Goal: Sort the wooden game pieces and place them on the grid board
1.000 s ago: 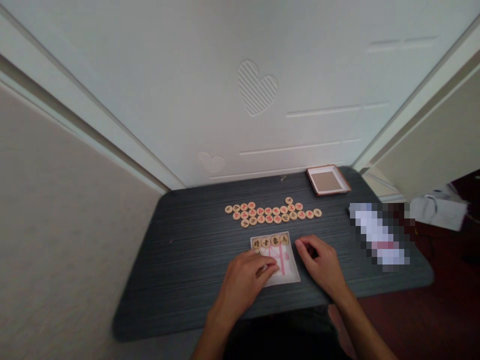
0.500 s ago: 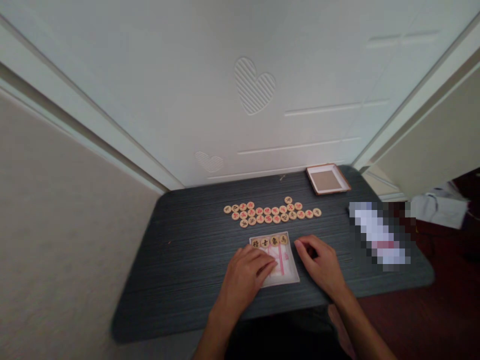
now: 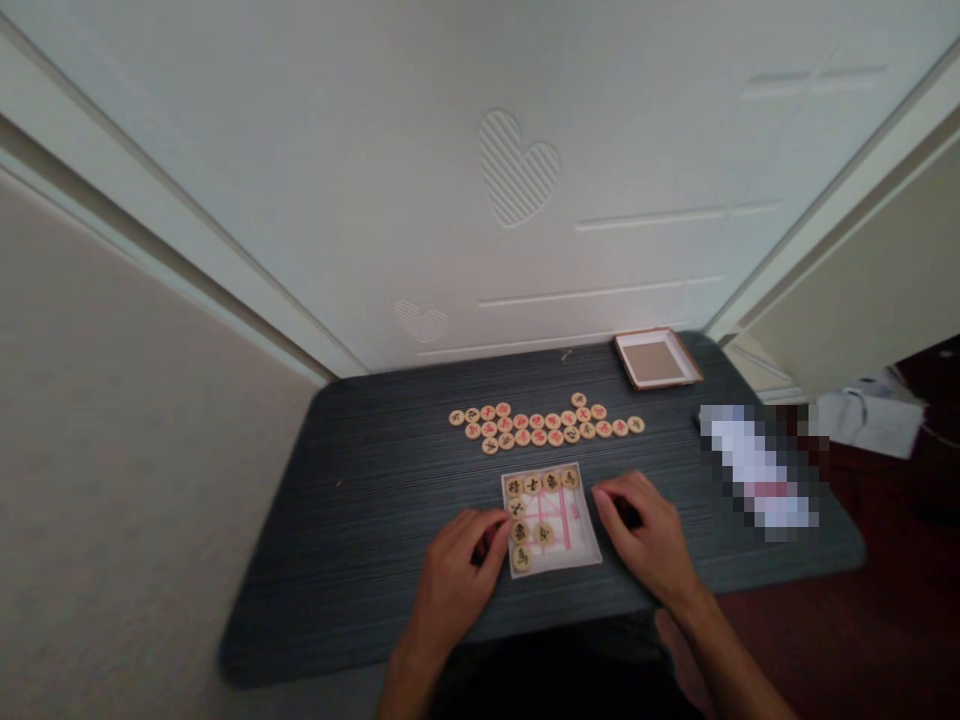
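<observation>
A shallow white box [image 3: 592, 553] lies on the table, with pink lines on its inside. Black-marked xiangqi pieces line its far wall and left side, and a single xiangqi piece [image 3: 544, 533] lies apart inside it. My left hand [image 3: 459, 565] is at the box's left wall, fingers curled and thumb close to the index finger. Just off the right wall, my right hand [image 3: 646, 525] rests on the table with its thumb and index finger together. Whatever either hand may hold is hidden. Beyond the box, red and black xiangqi pieces [image 3: 538, 437] lie in uneven rows.
An open box lid [image 3: 654, 363] with a brown rim sits at the table's back right. A blurred-out object [image 3: 757, 470] lies on the right side. The dark table [image 3: 360, 540] meets a white panel [image 3: 337, 200] with raised hearts at the back.
My left hand has drawn back leftward from over the box to its left wall, uncovering pieces on the left side and the single one inside. My right hand has barely moved.
</observation>
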`<state>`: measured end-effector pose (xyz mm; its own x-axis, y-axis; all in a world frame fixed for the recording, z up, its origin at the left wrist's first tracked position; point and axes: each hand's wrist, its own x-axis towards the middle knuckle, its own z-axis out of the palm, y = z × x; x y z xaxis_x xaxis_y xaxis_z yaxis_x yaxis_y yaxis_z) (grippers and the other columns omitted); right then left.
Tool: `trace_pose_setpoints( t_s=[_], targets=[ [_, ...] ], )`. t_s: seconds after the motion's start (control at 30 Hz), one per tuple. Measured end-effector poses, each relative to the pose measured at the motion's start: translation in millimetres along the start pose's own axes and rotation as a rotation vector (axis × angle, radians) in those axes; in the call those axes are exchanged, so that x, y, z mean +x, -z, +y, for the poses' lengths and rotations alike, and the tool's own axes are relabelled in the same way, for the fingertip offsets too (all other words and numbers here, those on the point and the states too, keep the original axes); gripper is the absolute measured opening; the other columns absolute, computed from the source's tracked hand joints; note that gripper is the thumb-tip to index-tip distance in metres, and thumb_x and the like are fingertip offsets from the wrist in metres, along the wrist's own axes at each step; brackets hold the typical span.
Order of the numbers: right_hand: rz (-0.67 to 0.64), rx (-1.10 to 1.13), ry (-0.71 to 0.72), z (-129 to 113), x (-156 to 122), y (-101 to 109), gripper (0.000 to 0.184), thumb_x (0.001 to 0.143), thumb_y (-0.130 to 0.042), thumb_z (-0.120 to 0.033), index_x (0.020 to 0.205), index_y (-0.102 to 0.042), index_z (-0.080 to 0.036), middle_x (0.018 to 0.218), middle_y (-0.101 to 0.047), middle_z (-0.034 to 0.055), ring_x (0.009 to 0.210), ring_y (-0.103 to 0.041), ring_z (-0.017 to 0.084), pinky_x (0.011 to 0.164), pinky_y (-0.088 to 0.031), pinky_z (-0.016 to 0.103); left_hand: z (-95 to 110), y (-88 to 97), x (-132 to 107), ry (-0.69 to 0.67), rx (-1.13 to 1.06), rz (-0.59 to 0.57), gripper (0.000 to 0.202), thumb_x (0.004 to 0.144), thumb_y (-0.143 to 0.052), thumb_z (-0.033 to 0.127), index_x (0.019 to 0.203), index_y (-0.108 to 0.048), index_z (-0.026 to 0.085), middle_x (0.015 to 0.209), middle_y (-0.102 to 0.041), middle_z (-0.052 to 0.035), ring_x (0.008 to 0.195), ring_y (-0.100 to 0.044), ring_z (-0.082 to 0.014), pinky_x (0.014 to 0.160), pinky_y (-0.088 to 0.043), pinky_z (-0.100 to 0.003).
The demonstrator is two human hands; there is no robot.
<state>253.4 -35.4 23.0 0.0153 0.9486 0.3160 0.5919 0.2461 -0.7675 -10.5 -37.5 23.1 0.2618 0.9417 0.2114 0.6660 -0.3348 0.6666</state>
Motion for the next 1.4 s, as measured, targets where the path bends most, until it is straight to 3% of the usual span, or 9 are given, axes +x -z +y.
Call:
trace_pose_setpoints(
  t_s=[0.17,0.33,0.6,0.93,1.4],
  targets=[
    [-0.139,-0.042,0.218,-17,-14,-11,0.014,0.094,-0.059,-0.021,0.102,-0.069,-0.025,0.094,-0.074,0.0053,0.091,-0.067,0.024,0.086,-0.053,0.042,-4,-6.4,-5,-0.001,0.025,-0.014,0.013,0.098,-0.059,0.03,0.101,-0.071,0.025,0.081,-0.071,-0.0015,0.071,-0.064,-0.0169,0.071,-0.05,-0.031],
    [-0.242,-0.144,0.334,-24,-22,-24,0.022,0.092,-0.062,-0.02,0.112,-0.068,-0.026,0.107,-0.075,0.005,0.107,-0.064,0.026,0.096,-0.049,0.047,-5,-7.3,-4,0.0,0.025,-0.013,0.013,0.097,-0.06,0.028,0.102,-0.07,0.025,0.083,-0.071,-0.0017,0.074,-0.064,-0.0175,0.073,-0.049,-0.031],
    [-0.263,-0.248,0.373,-20,-27,-23,0.036,0.087,-0.071,-0.03,0.123,-0.066,-0.03,0.118,-0.073,0.0053,0.119,-0.061,0.03,0.11,-0.038,0.057,-4,-6.5,-4,-0.02,0.006,-0.002,0.013,0.097,-0.059,0.027,0.103,-0.07,0.024,0.085,-0.073,-0.0029,0.075,-0.065,-0.0179,0.072,-0.051,-0.031],
    [-0.336,-0.286,0.4,-19,-28,-19,0.05,0.086,-0.073,-0.037,0.134,-0.06,-0.031,0.13,-0.068,0.0053,0.13,-0.054,0.033,0.115,-0.032,0.063,-5,-7.3,-3,-0.008,0.007,-0.01,0.012,0.097,-0.059,0.027,0.102,-0.07,0.025,0.087,-0.074,-0.0021,0.077,-0.066,-0.0182,0.073,-0.05,-0.031],
    [-0.327,-0.238,0.411,-17,-29,-21,0.038,0.086,-0.073,-0.03,0.123,-0.066,-0.031,0.117,-0.074,0.0024,0.121,-0.059,0.029,0.114,-0.034,0.061,-6,-8.9,-4,-0.001,0.006,-0.006,0.013,0.097,-0.059,0.028,0.102,-0.07,0.025,0.086,-0.073,-0.0017,0.077,-0.065,-0.0175,0.074,-0.049,-0.031]
  ],
)
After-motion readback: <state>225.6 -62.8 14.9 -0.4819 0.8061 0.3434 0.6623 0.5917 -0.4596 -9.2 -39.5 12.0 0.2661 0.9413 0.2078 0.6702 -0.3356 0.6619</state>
